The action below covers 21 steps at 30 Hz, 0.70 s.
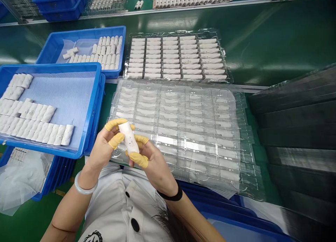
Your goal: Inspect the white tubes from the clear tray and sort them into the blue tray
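So, your left hand (103,151) and your right hand (154,165) were both closed around a small white bar (128,139) with tiny dark dots on it. You held the bar up between your hands, a bit tilted, just over the near part of a clear plastic tray (244,105). Your left fingers were at its top end, and your right fingers were at its low end. Yellow finger cots (115,140) covered some of your fingertips. You wore a pale bangle (85,184) on your left wrist and a black band (170,196) on your right wrist. A white shirt (123,200) with black buttons showed below your hands.

White shapes showed through the clear tray, and it lay on a green table (262,49). Just past it lay another clear tray (210,32), full of white bars (173,56) in neat rows. On your left, a blue crate (99,91) held more bars in rows on a pale mat. A second blue crate (78,30) sat behind it with more bars inside. Near your left arm, a plastic bag (21,182) lay on a blue crate. On your right was a stack of dark trays (296,130).
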{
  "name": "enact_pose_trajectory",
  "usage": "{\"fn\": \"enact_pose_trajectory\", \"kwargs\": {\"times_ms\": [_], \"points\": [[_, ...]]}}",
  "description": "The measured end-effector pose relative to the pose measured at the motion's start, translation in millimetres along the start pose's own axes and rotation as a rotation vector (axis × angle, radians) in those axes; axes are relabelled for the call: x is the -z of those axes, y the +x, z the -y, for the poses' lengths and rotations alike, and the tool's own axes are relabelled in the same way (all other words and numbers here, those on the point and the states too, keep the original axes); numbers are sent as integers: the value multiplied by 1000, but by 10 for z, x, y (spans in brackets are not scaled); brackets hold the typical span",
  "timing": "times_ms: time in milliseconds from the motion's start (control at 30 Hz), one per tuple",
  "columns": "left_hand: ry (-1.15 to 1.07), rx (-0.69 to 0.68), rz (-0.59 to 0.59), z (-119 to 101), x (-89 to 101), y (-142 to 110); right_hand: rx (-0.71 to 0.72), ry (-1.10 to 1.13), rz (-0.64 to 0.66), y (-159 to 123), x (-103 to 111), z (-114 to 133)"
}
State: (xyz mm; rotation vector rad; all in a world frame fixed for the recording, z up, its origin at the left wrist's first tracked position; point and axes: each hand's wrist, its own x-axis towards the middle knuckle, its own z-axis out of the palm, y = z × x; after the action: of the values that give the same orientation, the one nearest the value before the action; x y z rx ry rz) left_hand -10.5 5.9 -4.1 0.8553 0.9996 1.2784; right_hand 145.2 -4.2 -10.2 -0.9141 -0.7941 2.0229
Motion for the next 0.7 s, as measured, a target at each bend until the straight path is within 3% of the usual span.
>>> {"fn": "enact_pose_trajectory", "kwargs": {"times_ms": [100, 267, 467, 700], "points": [[-6, 0, -26, -1, -2, 6, 17, -62, -26, -2, -2, -36], [-23, 14, -29, -51, -10, 9, -42, 89, 135, -9, 0, -15], [10, 20, -90, -37, -35, 6, -7, 26, 6, -1, 3, 36], [-6, 31, -100, -29, -20, 13, -66, 141, 65, 3, 4, 33]]}}
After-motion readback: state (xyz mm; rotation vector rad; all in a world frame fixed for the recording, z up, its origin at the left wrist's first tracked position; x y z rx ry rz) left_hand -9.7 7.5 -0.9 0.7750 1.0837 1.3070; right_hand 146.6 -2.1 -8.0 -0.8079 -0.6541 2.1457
